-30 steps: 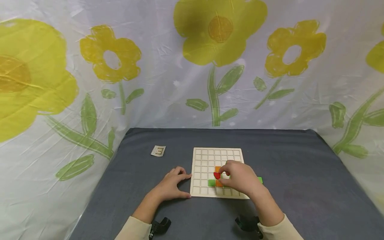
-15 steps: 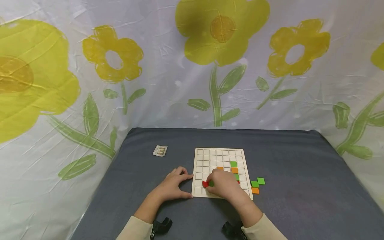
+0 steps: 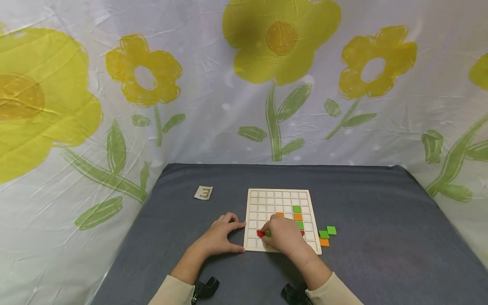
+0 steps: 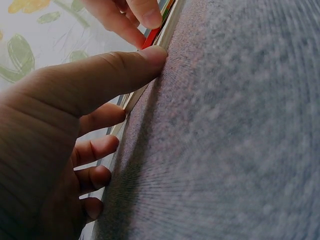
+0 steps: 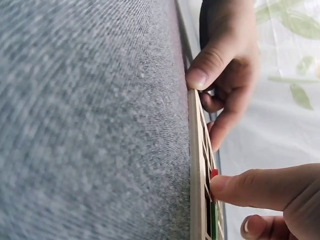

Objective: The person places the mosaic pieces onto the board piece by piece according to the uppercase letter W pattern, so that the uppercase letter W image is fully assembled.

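Observation:
A pale wooden grid board (image 3: 263,200) lies on the table. My left hand (image 3: 218,235) is at the board's left side, its thumb touching the near corner and its index fingertip at the left edge; the fingers are spread. Over the board's near-left part, my right hand (image 3: 286,235) pinches a small red tile (image 3: 260,234) at a cell left of a green tile (image 3: 268,233). In the right wrist view, the right thumb partly covers the red tile (image 5: 214,173). Orange tiles (image 3: 298,216) and green tiles (image 3: 297,209) sit in other cells; my right hand hides some cells.
Loose green tiles (image 3: 331,230) and an orange tile (image 3: 324,242) lie by the board's right edge. A small printed card (image 3: 203,192) rests farther back at the left. Behind the dark-covered table (image 3: 381,203) hangs a flower-patterned sheet (image 3: 206,106).
From above the board's middle, my right hand has moved left and nearer with the red tile, down to a near-left cell. It has barely shifted since half a second ago. My left hand stays put.

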A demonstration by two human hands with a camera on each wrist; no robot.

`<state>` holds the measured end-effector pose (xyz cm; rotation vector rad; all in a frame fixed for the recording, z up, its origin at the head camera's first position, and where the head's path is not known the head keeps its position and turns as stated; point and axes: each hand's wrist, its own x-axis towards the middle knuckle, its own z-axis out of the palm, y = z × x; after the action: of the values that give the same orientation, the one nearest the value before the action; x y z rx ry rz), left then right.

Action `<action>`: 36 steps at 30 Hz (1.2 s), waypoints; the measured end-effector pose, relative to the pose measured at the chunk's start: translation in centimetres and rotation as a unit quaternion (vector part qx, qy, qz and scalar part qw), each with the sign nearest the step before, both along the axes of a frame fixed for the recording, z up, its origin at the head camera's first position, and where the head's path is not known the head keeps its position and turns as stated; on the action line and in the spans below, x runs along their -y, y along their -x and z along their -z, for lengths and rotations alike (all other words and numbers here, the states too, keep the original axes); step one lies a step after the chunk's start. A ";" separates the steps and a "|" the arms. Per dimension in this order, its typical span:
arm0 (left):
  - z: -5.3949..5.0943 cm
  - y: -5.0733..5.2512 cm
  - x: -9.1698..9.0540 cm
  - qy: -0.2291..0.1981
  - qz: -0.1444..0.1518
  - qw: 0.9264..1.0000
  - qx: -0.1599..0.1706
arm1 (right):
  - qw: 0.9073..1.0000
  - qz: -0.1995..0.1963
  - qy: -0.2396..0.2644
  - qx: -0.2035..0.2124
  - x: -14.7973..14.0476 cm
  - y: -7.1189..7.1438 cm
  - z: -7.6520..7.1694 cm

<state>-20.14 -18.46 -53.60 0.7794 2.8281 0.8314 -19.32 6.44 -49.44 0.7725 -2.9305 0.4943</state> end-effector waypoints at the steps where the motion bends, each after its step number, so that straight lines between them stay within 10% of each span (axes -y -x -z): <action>1: 0.0 0.0 0.0 0.000 0.000 1.000 -0.001 | 1.000 0.005 -0.003 -0.003 0.0 0.0 0.0; 21: 0.0 0.1 0.0 0.003 -0.002 1.000 0.005 | 0.999 0.000 0.036 0.038 -1.4 0.7 -0.4; 36: 0.1 0.1 0.0 0.002 -0.006 1.000 0.010 | 0.978 0.078 0.132 0.145 -11.4 2.3 -2.9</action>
<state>-20.26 -18.45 -53.70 0.7486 2.8186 0.8290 -21.57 17.86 -46.54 0.4683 -3.0536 1.0334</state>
